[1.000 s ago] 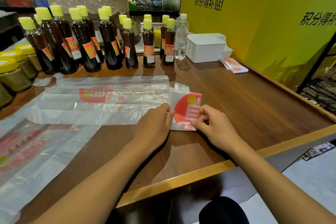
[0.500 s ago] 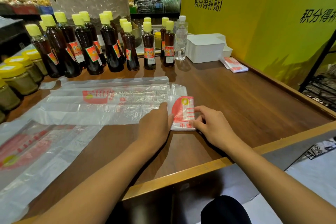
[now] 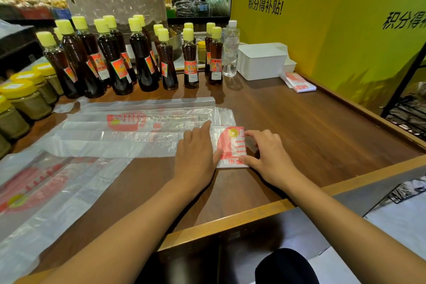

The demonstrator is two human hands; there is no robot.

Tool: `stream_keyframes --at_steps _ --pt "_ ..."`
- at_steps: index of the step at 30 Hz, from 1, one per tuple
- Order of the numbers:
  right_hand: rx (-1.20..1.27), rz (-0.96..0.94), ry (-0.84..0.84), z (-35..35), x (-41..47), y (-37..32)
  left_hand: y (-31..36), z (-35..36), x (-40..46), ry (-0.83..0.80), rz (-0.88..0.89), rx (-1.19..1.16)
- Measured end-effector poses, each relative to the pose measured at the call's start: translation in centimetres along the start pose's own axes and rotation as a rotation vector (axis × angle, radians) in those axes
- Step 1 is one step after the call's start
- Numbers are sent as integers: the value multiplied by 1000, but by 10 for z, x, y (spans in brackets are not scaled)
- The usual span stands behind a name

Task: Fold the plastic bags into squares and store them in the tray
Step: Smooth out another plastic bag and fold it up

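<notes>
A clear plastic bag with red print [image 3: 129, 131] lies folded into a long strip across the wooden counter. Its right end is turned over into a small square flap [image 3: 231, 145]. My left hand [image 3: 196, 154] lies flat on the strip just left of that flap, fingers straight. My right hand [image 3: 268, 154] presses the flap's right edge down with thumb and fingertips. Another loose bag [image 3: 39, 193] is spread at the near left. A white tray [image 3: 261, 62] stands at the back right, with folded bag squares [image 3: 298, 82] stacked beside it.
Rows of dark sauce bottles with yellow caps [image 3: 143, 60] and a clear water bottle [image 3: 230, 48] line the counter's back. Yellow-lidded jars [image 3: 25, 97] stand at the left. A yellow wall [image 3: 334, 30] closes the right side. The counter's raised wooden edge [image 3: 253, 217] runs in front.
The raised square flap has been laid down flat onto the strip. My right hand slid onto its right edge; my left hand stayed pressing the strip.
</notes>
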State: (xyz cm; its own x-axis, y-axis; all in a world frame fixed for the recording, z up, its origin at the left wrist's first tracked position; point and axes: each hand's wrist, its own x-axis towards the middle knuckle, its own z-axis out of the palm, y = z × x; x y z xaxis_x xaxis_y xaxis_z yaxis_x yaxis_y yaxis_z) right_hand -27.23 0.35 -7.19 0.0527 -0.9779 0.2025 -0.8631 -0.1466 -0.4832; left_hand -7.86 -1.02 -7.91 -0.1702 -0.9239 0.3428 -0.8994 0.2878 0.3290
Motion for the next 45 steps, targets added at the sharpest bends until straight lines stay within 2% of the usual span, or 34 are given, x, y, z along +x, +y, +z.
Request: stream_keyframes --at_steps 2,5,9,13,23,29,39,45 --pt "-5 12 20 1 0 0 0 0 2 -8 56 20" --pt "-20 -51 19 0 0 1 -1 -1 6 -120 100 33" --pt "-82 -154 -123 -1 3 3 -12 0 7 -254 222 90" --pt "-161 -185 -196 4 5 7 -21 0 7 -362 209 136" --pt "-349 -265 -324 -3 7 1 -24 -1 4 -419 201 162" --pt "-187 -233 -288 4 17 0 -26 -3 1 -445 177 115" --pt "-394 -328 -443 -3 23 6 -32 -12 -1 -482 169 80" --pt "-350 -295 -543 -7 31 6 -33 -12 5 -561 148 60"
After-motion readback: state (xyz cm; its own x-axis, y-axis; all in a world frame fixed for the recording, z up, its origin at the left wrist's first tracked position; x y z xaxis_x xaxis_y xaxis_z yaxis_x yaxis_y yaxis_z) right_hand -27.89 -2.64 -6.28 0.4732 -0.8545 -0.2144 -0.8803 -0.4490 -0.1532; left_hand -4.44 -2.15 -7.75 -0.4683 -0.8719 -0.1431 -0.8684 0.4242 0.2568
